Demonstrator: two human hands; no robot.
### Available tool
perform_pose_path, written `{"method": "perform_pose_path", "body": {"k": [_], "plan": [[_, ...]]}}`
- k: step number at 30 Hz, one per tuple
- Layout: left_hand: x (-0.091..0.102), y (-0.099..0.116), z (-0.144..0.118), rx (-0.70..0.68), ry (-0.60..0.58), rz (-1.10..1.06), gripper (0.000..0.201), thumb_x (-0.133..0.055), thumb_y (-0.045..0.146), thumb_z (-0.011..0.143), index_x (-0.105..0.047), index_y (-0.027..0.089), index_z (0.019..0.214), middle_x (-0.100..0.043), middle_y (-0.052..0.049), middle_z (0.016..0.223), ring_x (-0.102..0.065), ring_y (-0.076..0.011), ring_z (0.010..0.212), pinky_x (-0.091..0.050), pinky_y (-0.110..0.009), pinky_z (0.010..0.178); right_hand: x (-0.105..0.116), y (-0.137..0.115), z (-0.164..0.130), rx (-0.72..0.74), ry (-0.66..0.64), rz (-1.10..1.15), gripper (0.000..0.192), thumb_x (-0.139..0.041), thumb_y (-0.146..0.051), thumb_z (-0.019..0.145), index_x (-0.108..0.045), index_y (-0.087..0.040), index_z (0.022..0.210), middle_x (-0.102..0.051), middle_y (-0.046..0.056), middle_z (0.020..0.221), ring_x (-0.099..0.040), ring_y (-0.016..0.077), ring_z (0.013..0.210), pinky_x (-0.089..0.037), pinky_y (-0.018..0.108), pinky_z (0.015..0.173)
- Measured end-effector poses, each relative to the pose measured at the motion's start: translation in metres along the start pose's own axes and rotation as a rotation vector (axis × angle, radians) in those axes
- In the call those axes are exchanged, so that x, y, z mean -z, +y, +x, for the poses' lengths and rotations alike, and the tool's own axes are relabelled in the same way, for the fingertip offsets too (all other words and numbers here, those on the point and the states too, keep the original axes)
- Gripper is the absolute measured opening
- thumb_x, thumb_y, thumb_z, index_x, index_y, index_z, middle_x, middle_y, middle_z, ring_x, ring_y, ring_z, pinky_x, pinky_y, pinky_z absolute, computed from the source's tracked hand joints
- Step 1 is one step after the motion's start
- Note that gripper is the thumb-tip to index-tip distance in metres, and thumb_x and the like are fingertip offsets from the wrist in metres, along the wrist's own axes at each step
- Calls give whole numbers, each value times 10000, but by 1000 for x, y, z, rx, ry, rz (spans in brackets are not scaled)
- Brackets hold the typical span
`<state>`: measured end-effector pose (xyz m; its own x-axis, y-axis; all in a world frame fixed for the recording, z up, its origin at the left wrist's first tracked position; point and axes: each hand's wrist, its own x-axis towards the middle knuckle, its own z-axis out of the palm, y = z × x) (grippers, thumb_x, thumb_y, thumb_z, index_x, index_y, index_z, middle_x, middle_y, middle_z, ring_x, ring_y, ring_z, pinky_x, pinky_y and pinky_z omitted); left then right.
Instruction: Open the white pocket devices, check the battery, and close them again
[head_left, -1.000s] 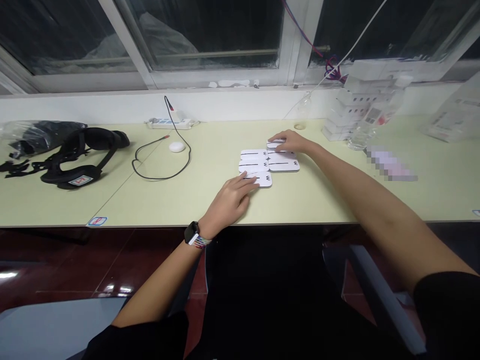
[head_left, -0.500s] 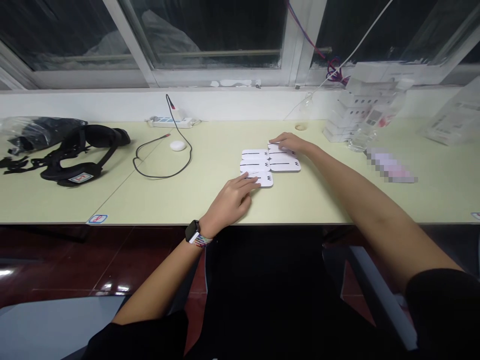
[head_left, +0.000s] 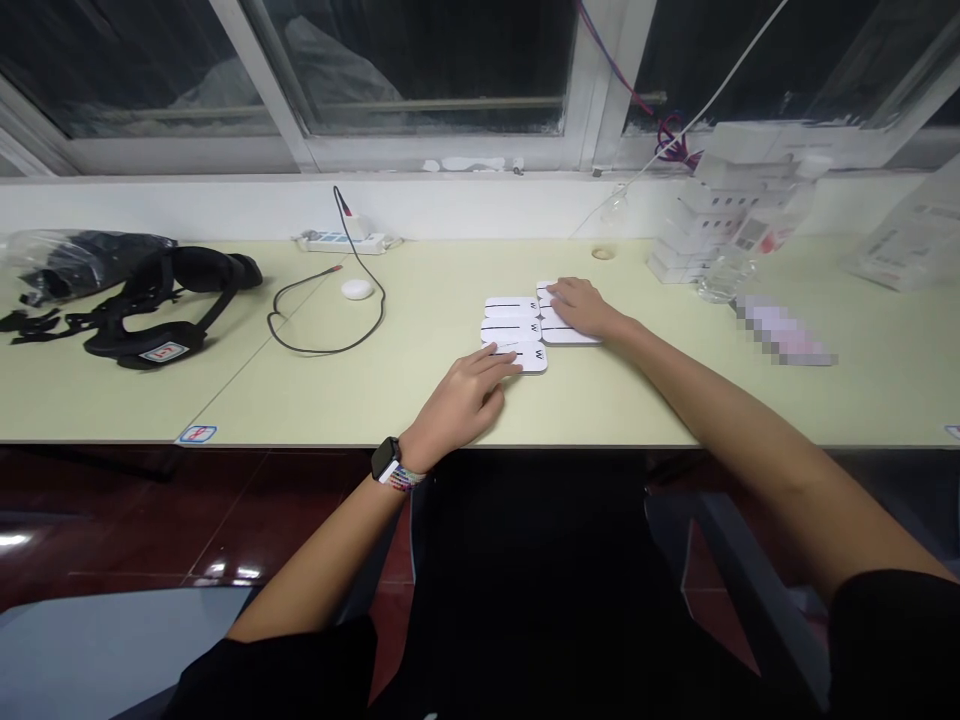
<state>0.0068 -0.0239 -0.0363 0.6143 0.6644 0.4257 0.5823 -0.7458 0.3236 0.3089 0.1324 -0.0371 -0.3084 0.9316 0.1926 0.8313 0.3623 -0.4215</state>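
With my left hand [head_left: 457, 400] and right hand [head_left: 581, 305] flat, fingers spread, on the white cards [head_left: 511, 329], a sideways nudge could scatter them.

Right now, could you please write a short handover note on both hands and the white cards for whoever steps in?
Left hand: open, fingers resting on the nearest white card.
Right hand: open, flat on the right-hand cards.
Cards: a tight cluster lying flat and edge to edge on the pale green table, each with a black line; some show a small W.
Done: cards laid in rows. Left: both hands remain on the cluster; no further cards in view.
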Motion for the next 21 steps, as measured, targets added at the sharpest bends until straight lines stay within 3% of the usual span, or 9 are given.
{"method": "perform_pose_path", "body": {"k": [10,21], "plan": [[1,1,0,12,-9,9,487,-478,155,1057,-696,184,1491,-656,-89,1623,-507,-354,1612,-477,-621,1298,-1,-10,-22,14,-22,-72,614,-318,-449,1080,-591,-176,1558,-515,201,1665,-401,449,1563,-321,694,1315],[0,-1,1,43,-18,-23,485,-493,193,1049,-694,224,1490,-663,-73,1617,-501,-345,1615,-454,-629,1305,-2,-16,-39,14,-38,-73,606,-332,-483,1080,-545,-218,1582,-489,191,1682,-392,450,1585,-327,721,1312]]}}
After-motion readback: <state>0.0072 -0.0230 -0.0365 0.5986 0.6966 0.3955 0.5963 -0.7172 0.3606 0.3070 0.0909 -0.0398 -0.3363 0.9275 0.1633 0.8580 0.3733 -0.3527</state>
